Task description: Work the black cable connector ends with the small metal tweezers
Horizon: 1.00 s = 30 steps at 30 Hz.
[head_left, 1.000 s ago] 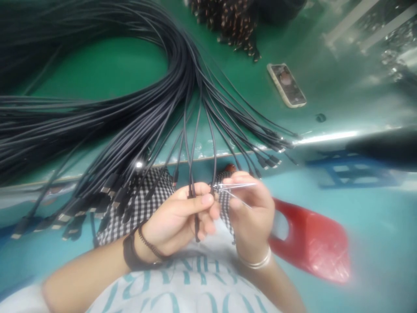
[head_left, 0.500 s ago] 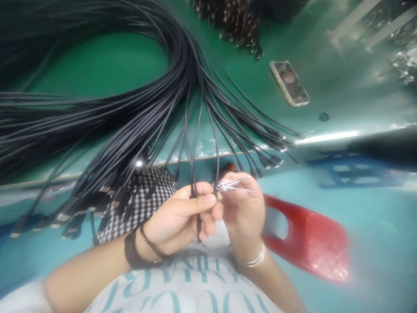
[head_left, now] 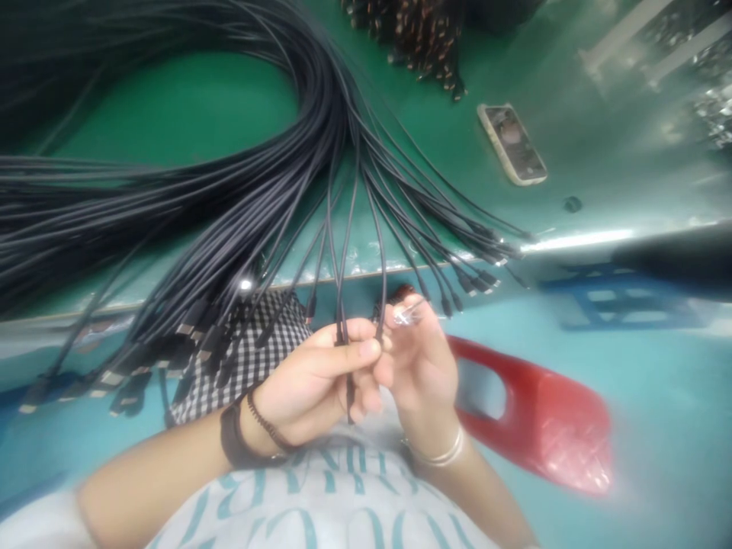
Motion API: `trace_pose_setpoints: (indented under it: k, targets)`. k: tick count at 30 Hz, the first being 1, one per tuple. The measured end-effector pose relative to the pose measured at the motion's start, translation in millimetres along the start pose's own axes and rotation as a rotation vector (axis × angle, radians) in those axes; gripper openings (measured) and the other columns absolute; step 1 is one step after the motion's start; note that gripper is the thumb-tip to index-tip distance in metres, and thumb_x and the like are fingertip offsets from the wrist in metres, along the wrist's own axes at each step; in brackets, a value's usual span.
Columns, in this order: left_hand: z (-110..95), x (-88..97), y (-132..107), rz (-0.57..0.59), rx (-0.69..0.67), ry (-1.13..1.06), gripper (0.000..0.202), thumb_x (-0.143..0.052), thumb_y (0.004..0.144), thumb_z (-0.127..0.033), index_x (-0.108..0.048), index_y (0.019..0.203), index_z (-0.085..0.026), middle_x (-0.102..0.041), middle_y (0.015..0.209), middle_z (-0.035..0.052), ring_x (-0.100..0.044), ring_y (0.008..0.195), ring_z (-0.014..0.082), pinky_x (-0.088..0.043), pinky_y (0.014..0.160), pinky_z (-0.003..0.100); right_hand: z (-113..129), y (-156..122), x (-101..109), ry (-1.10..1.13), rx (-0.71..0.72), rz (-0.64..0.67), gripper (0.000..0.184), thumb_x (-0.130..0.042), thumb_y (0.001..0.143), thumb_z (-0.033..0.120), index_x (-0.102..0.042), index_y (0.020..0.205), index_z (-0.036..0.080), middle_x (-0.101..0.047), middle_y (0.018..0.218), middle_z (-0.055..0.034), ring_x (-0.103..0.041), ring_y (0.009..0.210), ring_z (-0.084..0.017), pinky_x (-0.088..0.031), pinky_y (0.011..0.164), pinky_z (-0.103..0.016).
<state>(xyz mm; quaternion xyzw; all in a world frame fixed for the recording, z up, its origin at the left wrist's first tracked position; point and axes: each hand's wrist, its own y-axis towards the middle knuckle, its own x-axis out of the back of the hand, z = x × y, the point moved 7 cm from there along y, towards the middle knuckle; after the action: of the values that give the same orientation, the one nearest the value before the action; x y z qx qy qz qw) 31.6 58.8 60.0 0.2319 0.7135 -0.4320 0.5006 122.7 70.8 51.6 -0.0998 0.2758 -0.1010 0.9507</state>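
Note:
My left hand [head_left: 317, 381] is closed, pinching the ends of two thin black cables [head_left: 341, 252] between thumb and fingers, just below the table edge. My right hand [head_left: 420, 366] touches it from the right, fingers curled round a small clear plastic piece [head_left: 407, 316] and the end of another black cable [head_left: 380, 267]. All of these cables run up into a big bundle of black cables [head_left: 171, 191] that fans over the green table [head_left: 188, 114], with many plug ends [head_left: 142, 366] hanging off its near edge on the left.
A phone [head_left: 512, 143] lies on the table at the upper right. A heap of dark connectors [head_left: 423, 38] sits at the far edge. A red stool [head_left: 537, 419] stands on the teal floor to my right, and a blue crate [head_left: 618, 301] beyond it. Checkered cloth [head_left: 252, 358] covers my lap.
My right hand has drawn in towards my left hand, and the clear plastic piece that stuck out to the right now shows only as a short bit at the fingertips.

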Motion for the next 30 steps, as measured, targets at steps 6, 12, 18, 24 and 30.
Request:
trace_pose_setpoints:
  k: [6,12,18,24,30]
  targets:
    - [1.6,0.1,-0.7,0.059,0.024,0.0,0.01,-0.072,0.081,-0.021,-0.067,0.082,-0.012,-0.067,0.062,0.0011,-0.062,0.041,0.008,-0.049,0.038,0.01,24.2,-7.3,2.0,-0.023,0.179,-0.041,0.015,-0.072,0.078,0.029,-0.067,0.091,0.027,-0.069,0.084,0.0016,-0.068,0.071,-0.016,-0.06,0.068,-0.031]
    - [2.1,-3.7,0.2,0.094,0.041,-0.051,0.011,-0.074,0.08,-0.021,-0.069,0.082,-0.012,-0.058,0.059,-0.0026,-0.051,0.039,0.003,-0.047,0.04,0.009,34.9,-11.1,-0.2,-0.027,0.265,-0.068,0.021,-0.07,0.075,0.014,-0.069,0.093,0.026,-0.072,0.084,0.0028,-0.069,0.077,-0.014,-0.06,0.075,-0.028]
    - [1.0,-4.5,0.6,0.13,0.057,-0.054,0.01,-0.069,0.083,-0.021,-0.069,0.086,-0.012,-0.046,0.059,-0.0062,-0.026,0.033,0.0004,-0.04,0.037,0.011,30.8,-11.1,-1.2,-0.107,0.216,-0.07,0.019,-0.069,0.078,0.018,-0.066,0.094,0.025,-0.074,0.085,-0.0013,-0.072,0.079,-0.021,-0.061,0.077,-0.039]
    - [2.8,-2.5,2.3,0.141,0.08,-0.081,0.011,-0.068,0.084,-0.022,-0.068,0.088,-0.012,-0.041,0.059,-0.0068,-0.023,0.037,0.0019,-0.041,0.038,0.01,38.0,-18.0,-5.0,-0.139,0.307,-0.005,0.019,-0.07,0.082,0.026,-0.066,0.101,0.027,-0.074,0.09,-0.0012,-0.073,0.087,-0.024,-0.061,0.082,-0.044]
    - [2.6,1.6,3.8,0.086,0.006,-0.033,0.005,-0.065,0.086,-0.02,-0.066,0.082,-0.017,-0.053,0.062,-0.0031,-0.039,0.04,0.0027,-0.044,0.038,0.011,61.4,-38.2,-16.1,-0.545,0.659,0.084,0.03,-0.069,0.085,0.027,-0.065,0.114,0.027,-0.073,0.092,-0.0015,-0.071,0.082,-0.022,-0.038,0.111,-0.056]
